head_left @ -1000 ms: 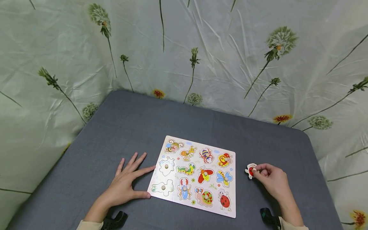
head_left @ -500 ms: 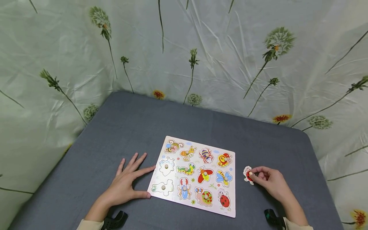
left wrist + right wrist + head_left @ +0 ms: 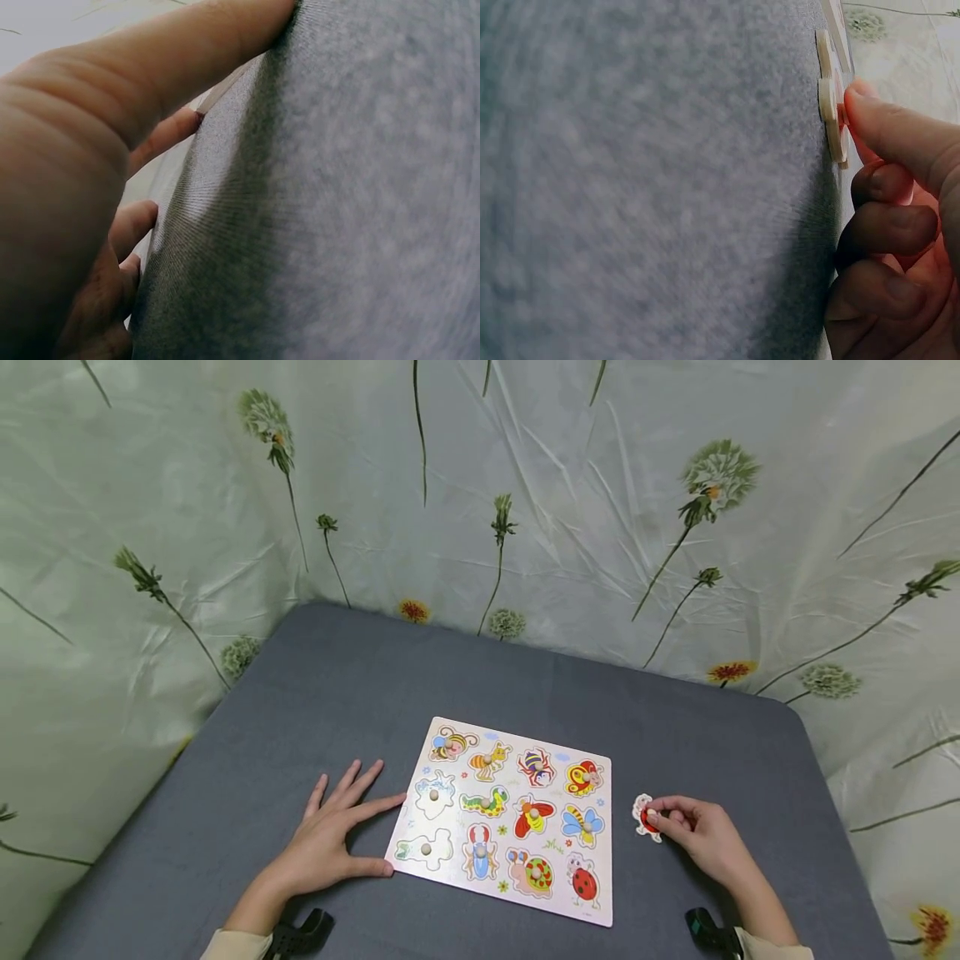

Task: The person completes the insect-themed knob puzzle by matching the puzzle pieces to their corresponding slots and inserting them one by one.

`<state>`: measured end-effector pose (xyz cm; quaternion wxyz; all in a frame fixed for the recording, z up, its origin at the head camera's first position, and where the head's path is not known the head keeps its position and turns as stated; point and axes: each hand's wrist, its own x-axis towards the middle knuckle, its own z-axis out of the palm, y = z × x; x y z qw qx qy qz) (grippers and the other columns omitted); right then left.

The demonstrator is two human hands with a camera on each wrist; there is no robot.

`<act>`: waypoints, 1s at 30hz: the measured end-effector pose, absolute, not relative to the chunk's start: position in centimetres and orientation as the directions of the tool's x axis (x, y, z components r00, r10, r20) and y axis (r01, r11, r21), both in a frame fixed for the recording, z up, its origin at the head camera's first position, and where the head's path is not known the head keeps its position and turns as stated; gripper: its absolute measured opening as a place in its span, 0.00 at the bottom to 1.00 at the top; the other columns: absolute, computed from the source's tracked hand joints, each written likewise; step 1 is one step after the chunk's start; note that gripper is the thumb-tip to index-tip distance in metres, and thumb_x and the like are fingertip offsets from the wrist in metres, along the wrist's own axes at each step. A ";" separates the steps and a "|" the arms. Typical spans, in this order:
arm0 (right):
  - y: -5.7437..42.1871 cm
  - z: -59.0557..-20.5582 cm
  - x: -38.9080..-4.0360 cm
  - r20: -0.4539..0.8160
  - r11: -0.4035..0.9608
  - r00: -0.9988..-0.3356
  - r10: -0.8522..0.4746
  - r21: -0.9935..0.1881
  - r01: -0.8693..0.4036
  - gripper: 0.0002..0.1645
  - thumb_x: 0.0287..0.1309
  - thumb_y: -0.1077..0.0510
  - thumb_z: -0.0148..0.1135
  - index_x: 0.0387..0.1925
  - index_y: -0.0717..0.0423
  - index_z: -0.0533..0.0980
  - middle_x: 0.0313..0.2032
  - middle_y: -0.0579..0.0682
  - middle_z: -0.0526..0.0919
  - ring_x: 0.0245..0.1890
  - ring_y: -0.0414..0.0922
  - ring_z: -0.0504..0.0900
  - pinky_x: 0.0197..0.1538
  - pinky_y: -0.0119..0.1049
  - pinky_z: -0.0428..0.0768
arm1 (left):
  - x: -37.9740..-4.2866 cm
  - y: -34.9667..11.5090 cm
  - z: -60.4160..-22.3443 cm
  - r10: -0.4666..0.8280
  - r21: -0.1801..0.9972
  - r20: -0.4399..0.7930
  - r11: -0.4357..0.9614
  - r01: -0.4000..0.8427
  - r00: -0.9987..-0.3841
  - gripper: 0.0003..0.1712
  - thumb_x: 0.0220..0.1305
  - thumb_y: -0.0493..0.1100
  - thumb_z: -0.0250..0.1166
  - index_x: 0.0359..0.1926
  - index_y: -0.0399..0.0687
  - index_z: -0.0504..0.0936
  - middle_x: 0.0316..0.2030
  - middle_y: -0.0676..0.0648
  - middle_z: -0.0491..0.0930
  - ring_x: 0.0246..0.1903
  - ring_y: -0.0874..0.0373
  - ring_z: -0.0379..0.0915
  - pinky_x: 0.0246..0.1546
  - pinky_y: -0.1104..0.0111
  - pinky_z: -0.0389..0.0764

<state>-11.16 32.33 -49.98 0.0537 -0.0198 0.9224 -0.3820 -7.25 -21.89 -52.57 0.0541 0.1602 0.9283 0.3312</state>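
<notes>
A wooden peg puzzle board (image 3: 512,820) with insect pieces lies on the grey table (image 3: 360,693). My left hand (image 3: 337,835) rests flat on the table with fingers spread, its fingertips (image 3: 172,131) touching the board's left edge. To the right of the board, my right hand (image 3: 693,831) pinches the knob of a red-and-white ladybird piece (image 3: 643,817), which lies on the table surface. In the right wrist view the piece (image 3: 831,112) sits flat against the cloth under my fingers (image 3: 889,131).
Two slots at the board's left (image 3: 433,795) show white, blank pieces or cutouts. A flower-printed plastic sheet (image 3: 525,485) hangs behind and around the table. Black wrist camera mounts (image 3: 300,935) show at the near edge.
My right hand has moved the ladybird piece slightly down and toward me, lowering it onto the table. My left hand has stayed in place.
</notes>
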 end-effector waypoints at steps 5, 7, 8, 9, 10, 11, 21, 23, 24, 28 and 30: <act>32.3 -49.9 -10.8 -0.085 0.707 -0.994 -0.072 -0.707 0.009 0.10 0.67 0.56 0.74 0.44 0.58 0.88 0.20 0.37 0.69 0.20 0.31 0.66 0.25 0.31 0.65 | -7.5 -21.8 -52.4 0.337 0.638 -0.005 0.726 0.257 -0.942 0.53 0.43 0.76 0.80 0.74 0.79 0.76 0.86 0.47 0.53 0.86 0.33 0.38 0.77 0.28 0.32; 32.2 -49.9 -10.6 -0.078 0.701 -0.994 -0.074 -0.713 0.004 0.10 0.68 0.56 0.73 0.45 0.58 0.88 0.20 0.37 0.70 0.19 0.31 0.66 0.25 0.31 0.66 | -7.5 -21.8 -52.3 0.337 0.639 -0.008 0.726 0.254 -0.941 0.54 0.43 0.76 0.80 0.74 0.79 0.76 0.86 0.47 0.53 0.86 0.34 0.38 0.77 0.27 0.32; 32.1 -49.9 -10.5 -0.074 0.699 -0.994 -0.075 -0.716 0.000 0.09 0.68 0.56 0.73 0.45 0.58 0.88 0.20 0.37 0.70 0.19 0.31 0.66 0.25 0.31 0.66 | -7.5 -21.8 -52.3 0.338 0.640 -0.010 0.725 0.253 -0.941 0.54 0.43 0.76 0.80 0.74 0.79 0.76 0.86 0.47 0.53 0.86 0.33 0.38 0.77 0.27 0.32; 32.1 -50.0 -10.5 -0.069 0.700 -0.995 -0.078 -0.714 -0.005 0.09 0.68 0.56 0.73 0.45 0.58 0.88 0.20 0.37 0.70 0.19 0.31 0.66 0.24 0.31 0.66 | -7.5 -21.8 -52.2 0.337 0.642 -0.012 0.724 0.252 -0.941 0.54 0.43 0.76 0.80 0.74 0.79 0.76 0.86 0.47 0.53 0.86 0.33 0.38 0.77 0.27 0.32; 32.1 -50.0 -10.5 -0.067 0.703 -0.995 -0.079 -0.711 -0.007 0.09 0.68 0.56 0.73 0.45 0.58 0.87 0.20 0.37 0.71 0.19 0.31 0.66 0.25 0.31 0.66 | -7.6 -21.7 -52.2 0.337 0.642 -0.013 0.725 0.251 -0.941 0.54 0.43 0.76 0.80 0.74 0.79 0.76 0.86 0.46 0.53 0.86 0.33 0.38 0.77 0.27 0.32; 32.1 -50.0 -10.5 -0.068 0.707 -0.995 -0.079 -0.707 -0.008 0.09 0.69 0.56 0.72 0.45 0.57 0.87 0.20 0.37 0.70 0.19 0.31 0.65 0.25 0.30 0.65 | -7.6 -21.7 -52.2 0.336 0.641 -0.016 0.726 0.248 -0.942 0.54 0.43 0.76 0.80 0.74 0.79 0.76 0.86 0.46 0.53 0.86 0.33 0.38 0.77 0.27 0.31; 32.6 -49.9 -10.3 -0.143 0.705 -0.988 -0.059 -0.707 0.060 0.14 0.67 0.52 0.75 0.46 0.58 0.88 0.21 0.38 0.70 0.20 0.32 0.67 0.27 0.29 0.67 | -7.9 -21.5 -52.0 0.347 0.645 -0.030 0.723 0.247 -0.937 0.54 0.43 0.76 0.81 0.74 0.78 0.77 0.86 0.46 0.53 0.86 0.32 0.37 0.77 0.27 0.31; 32.6 -49.9 -10.3 -0.152 0.701 -0.987 -0.058 -0.710 0.068 0.16 0.67 0.51 0.75 0.47 0.58 0.88 0.20 0.38 0.70 0.20 0.33 0.68 0.27 0.29 0.67 | -7.8 -21.6 -52.0 0.344 0.644 -0.030 0.724 0.245 -0.938 0.53 0.42 0.75 0.81 0.74 0.78 0.77 0.86 0.46 0.53 0.86 0.32 0.38 0.77 0.27 0.31; 32.6 -49.9 -10.3 -0.152 0.702 -0.987 -0.059 -0.709 0.067 0.16 0.67 0.50 0.75 0.47 0.57 0.88 0.20 0.38 0.70 0.20 0.33 0.68 0.27 0.29 0.67 | -7.8 -21.6 -52.1 0.344 0.643 -0.029 0.725 0.245 -0.939 0.53 0.42 0.75 0.81 0.74 0.78 0.77 0.86 0.46 0.53 0.86 0.32 0.38 0.77 0.27 0.31; 32.3 -50.0 -10.3 -0.141 0.709 -0.987 -0.075 -0.703 0.046 0.16 0.67 0.49 0.75 0.46 0.57 0.88 0.20 0.38 0.71 0.20 0.33 0.68 0.27 0.29 0.67 | -7.5 -21.9 -52.2 0.340 0.641 -0.030 0.728 0.243 -0.940 0.54 0.43 0.75 0.81 0.74 0.78 0.76 0.86 0.46 0.53 0.86 0.32 0.38 0.77 0.26 0.32; 32.2 -49.9 -10.3 -0.135 0.710 -0.987 -0.091 -0.704 0.031 0.15 0.67 0.49 0.74 0.46 0.56 0.88 0.20 0.39 0.71 0.20 0.32 0.68 0.27 0.29 0.67 | -7.4 -22.0 -52.2 0.337 0.636 -0.027 0.732 0.243 -0.941 0.54 0.43 0.76 0.80 0.74 0.79 0.76 0.86 0.46 0.54 0.86 0.31 0.38 0.76 0.26 0.32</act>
